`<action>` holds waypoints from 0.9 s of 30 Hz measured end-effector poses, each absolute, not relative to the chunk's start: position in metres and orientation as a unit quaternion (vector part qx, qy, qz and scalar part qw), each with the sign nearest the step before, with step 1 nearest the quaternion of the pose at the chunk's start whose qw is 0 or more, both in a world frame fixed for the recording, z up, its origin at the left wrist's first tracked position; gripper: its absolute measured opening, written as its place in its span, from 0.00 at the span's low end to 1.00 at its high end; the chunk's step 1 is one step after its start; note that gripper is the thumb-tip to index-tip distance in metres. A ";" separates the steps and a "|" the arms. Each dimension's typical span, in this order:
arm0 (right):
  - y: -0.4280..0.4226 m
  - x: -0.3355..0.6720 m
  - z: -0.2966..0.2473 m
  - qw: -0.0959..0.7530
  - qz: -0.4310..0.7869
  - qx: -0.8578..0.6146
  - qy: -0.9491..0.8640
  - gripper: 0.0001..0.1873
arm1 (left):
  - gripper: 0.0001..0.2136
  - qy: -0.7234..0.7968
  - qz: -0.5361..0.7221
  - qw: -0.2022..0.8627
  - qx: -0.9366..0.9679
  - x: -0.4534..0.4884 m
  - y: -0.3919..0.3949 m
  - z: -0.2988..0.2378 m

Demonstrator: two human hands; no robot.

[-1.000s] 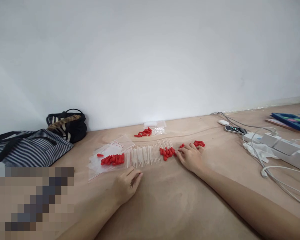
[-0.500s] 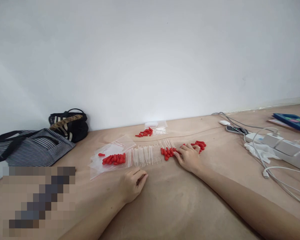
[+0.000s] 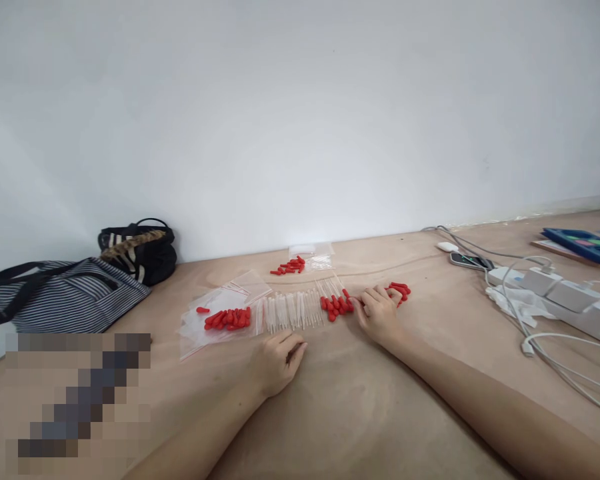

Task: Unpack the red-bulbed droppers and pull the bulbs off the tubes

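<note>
My left hand rests on the table with its fingers curled in and the thumb near the index finger; nothing shows in it. Just beyond it lies a row of thin clear tubes. To their right, several tubes carry red dropper bulbs on their near ends. My right hand lies beside these, fingers bent and thumb apart, its thumb close to the end bulb. Loose red bulbs are partly hidden behind its fingers. Another pile of red bulbs sits on clear plastic bags.
Farther back are more red bulbs and a small clear bag. A striped bag and a black bag stand left. On the right lie a power strip with chargers, cables and a blue case.
My left hand has moved slightly right and toward the tubes. My right hand has shifted a little right, and a tube with a red bulb shows more clearly at the row's end.
</note>
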State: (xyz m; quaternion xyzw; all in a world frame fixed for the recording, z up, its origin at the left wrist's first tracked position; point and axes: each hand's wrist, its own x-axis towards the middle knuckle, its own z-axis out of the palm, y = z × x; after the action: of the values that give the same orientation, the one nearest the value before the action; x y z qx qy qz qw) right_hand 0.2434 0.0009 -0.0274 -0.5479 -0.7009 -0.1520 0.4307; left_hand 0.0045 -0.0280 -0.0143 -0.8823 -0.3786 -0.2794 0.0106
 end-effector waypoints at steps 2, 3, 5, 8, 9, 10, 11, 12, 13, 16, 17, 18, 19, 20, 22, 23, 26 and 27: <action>-0.010 0.234 -0.024 0.468 -0.154 -0.493 -0.717 0.13 | 0.11 -0.384 -0.302 -0.025 -0.872 0.010 -0.028 -0.014; -0.017 0.228 -0.022 0.478 -0.153 -0.463 -0.731 0.13 | 0.11 -0.389 -0.317 -0.052 -0.863 0.014 -0.029 -0.013; -0.030 0.215 -0.020 0.483 -0.151 -0.403 -0.762 0.11 | 0.11 -0.408 -0.344 -0.124 -0.836 0.022 -0.031 -0.013; -0.044 0.200 -0.020 0.477 -0.165 -0.345 -0.791 0.10 | 0.13 -0.427 -0.370 -0.246 -0.788 0.034 -0.034 -0.014; -0.046 0.198 -0.020 0.474 -0.170 -0.337 -0.796 0.09 | 0.14 -0.426 -0.377 -0.283 -0.772 0.038 -0.034 -0.015; -0.047 0.196 -0.021 0.470 -0.173 -0.332 -0.799 0.09 | 0.14 -0.424 -0.386 -0.314 -0.757 0.041 -0.035 -0.017; -0.047 0.195 -0.021 0.467 -0.175 -0.329 -0.802 0.08 | 0.13 -0.423 -0.398 -0.339 -0.740 0.043 -0.034 -0.018; -0.047 0.195 -0.021 0.463 -0.176 -0.327 -0.805 0.08 | 0.13 -0.422 -0.408 -0.360 -0.725 0.044 -0.034 -0.020; -0.046 0.196 -0.021 0.460 -0.180 -0.324 -0.807 0.07 | 0.12 -0.422 -0.415 -0.377 -0.713 0.045 -0.034 -0.021; -0.043 0.200 -0.020 0.466 -0.217 -0.320 -0.796 0.06 | 0.10 -0.426 -0.401 -0.369 -0.723 0.042 -0.032 -0.022; -0.042 0.202 -0.020 0.470 -0.236 -0.321 -0.787 0.06 | 0.09 -0.426 -0.386 -0.344 -0.742 0.040 -0.031 -0.022; -0.040 0.204 -0.020 0.472 -0.257 -0.323 -0.779 0.06 | 0.08 -0.426 -0.371 -0.309 -0.765 0.038 -0.031 -0.021; -0.039 0.206 -0.020 0.469 -0.275 -0.324 -0.774 0.08 | 0.07 -0.424 -0.356 -0.270 -0.787 0.036 -0.031 -0.020; -0.037 0.208 -0.021 0.461 -0.290 -0.325 -0.774 0.09 | 0.07 -0.421 -0.344 -0.232 -0.807 0.034 -0.031 -0.018; -0.033 0.211 -0.023 0.427 -0.302 -0.320 -0.790 0.09 | 0.06 -0.406 -0.325 -0.176 -0.836 0.032 -0.031 -0.016; -0.031 0.212 -0.025 0.408 -0.301 -0.317 -0.801 0.07 | 0.06 -0.396 -0.317 -0.158 -0.847 0.031 -0.031 -0.015; -0.026 0.213 -0.030 0.364 -0.286 -0.314 -0.829 0.08 | 0.06 -0.380 -0.300 -0.121 -0.866 0.029 -0.032 -0.017; -0.025 0.213 -0.031 0.356 -0.281 -0.316 -0.833 0.08 | 0.06 -0.382 -0.297 -0.109 -0.868 0.028 -0.032 -0.019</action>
State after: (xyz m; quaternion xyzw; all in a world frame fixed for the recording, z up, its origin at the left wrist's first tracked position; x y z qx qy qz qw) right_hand 0.2126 -0.0252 -0.0314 -0.3159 -0.8335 -0.2808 0.3559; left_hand 0.0281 -0.0319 -0.0186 -0.8682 -0.3823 -0.2971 -0.1087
